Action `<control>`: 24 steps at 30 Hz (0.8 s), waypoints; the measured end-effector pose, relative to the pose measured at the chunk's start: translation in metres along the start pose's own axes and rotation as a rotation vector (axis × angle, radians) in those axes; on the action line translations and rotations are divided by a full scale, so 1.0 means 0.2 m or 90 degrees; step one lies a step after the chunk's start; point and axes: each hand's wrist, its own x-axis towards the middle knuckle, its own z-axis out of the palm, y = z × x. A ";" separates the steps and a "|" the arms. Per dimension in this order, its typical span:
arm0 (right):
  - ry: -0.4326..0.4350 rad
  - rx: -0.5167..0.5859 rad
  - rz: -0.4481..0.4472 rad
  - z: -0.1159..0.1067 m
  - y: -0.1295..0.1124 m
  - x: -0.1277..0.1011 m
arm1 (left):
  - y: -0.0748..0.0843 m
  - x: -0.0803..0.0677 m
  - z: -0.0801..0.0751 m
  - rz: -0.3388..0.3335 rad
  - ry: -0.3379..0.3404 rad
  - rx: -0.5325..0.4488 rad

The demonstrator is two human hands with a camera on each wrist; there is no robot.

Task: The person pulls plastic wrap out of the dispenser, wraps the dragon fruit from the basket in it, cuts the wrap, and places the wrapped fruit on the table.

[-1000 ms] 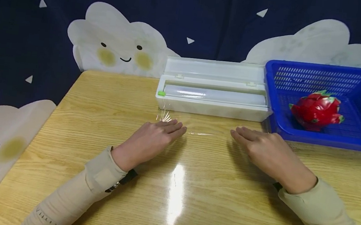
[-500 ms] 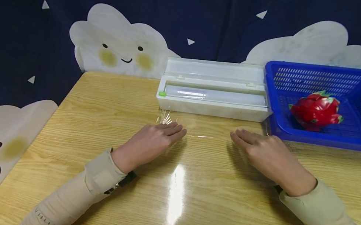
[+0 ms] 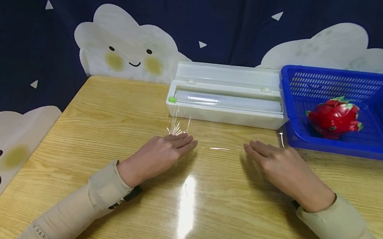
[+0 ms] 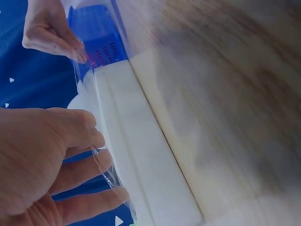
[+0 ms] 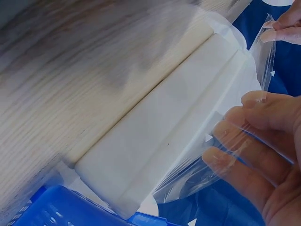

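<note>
Between my hands and a white cling film dispenser (image 3: 227, 116) stretches a sheet of clear cling film (image 3: 175, 128), visible mostly by its glints. My left hand (image 3: 155, 156) pinches the film's near edge at the left between thumb and fingertips. At the right, my right hand (image 3: 288, 174) pinches the same edge, as the right wrist view shows with the film (image 5: 188, 181) wrinkled around the fingers. Both hands are palm down, apart from each other, in front of the dispenser. Its lid (image 3: 228, 75) is raised, and the film roll (image 3: 229, 101) lies inside. A green slider (image 3: 172, 99) sits at the left end of its front edge.
A blue plastic basket (image 3: 344, 147) stands against the dispenser's right end, with a red dragon fruit (image 3: 335, 118) in it. Everything stands on a wooden table (image 3: 229, 226). Behind it hangs a dark blue curtain (image 3: 231, 17) with cloud prints.
Both hands have drawn slightly toward me, pulling the film's edge a little farther from the dispenser. The glints on the film are longer. Dispenser and basket stay in place.
</note>
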 end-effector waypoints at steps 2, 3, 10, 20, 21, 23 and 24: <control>0.001 0.001 0.001 0.00 0.00 0.00 | 0.00 0.00 0.00 0.001 -0.001 0.000; 0.001 0.001 0.001 0.00 -0.01 0.00 | 0.00 0.00 0.00 0.001 -0.002 0.000; 0.005 -0.002 -0.001 0.00 -0.02 -0.02 | 0.01 -0.01 0.00 0.005 -0.006 0.005; 0.011 -0.010 0.001 -0.01 -0.04 -0.03 | 0.03 -0.01 -0.02 0.008 -0.013 0.003; 0.014 -0.010 0.000 0.00 -0.04 -0.03 | 0.03 -0.01 -0.02 0.008 -0.015 0.002; 0.022 -0.009 -0.003 0.00 -0.04 -0.04 | 0.04 -0.01 -0.02 0.009 -0.018 0.004; 0.026 -0.010 -0.004 0.00 -0.04 -0.04 | 0.04 -0.01 -0.03 0.010 -0.020 0.006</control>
